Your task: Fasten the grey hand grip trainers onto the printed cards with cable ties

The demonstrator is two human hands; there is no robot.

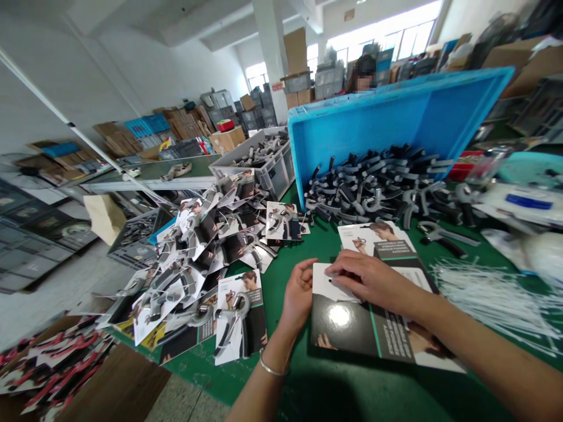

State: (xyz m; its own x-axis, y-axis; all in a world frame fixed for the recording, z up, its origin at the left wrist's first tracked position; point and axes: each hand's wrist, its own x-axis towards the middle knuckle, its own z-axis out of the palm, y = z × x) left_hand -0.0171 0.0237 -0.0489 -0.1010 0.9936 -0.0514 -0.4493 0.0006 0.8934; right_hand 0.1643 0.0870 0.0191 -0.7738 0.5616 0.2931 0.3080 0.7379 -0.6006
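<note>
the left hand (300,293) is standing beside the left edge of a printed card (343,322), its fingers half curling; i am not able to tell whether it is gripping that edge. the right hand (369,281) is reaching over the same card, its thumb and fingertips bunching near the small hole at the upper left; whether they are pinching the card or only touching it, i cannot tell.

the card is lying on the green table (325,381) in front of the person, and more cards (369,234) are showing just beyond it. to the right, white zip ties (497,299) are spreading in a loose heap, and a single hand grip (446,237) is lying behind them. a blue crate (352,123) is tilting on its side, with many grey and black hand grips (369,190) spilling from it. to the left, cards with grips on them (233,319) are piling up at the table edge. a grey crate (277,179) is holding more grips. beyond the blue crate, another person (363,73) is partly showing. a bracelet (272,362) is circling the left wrist.
</note>
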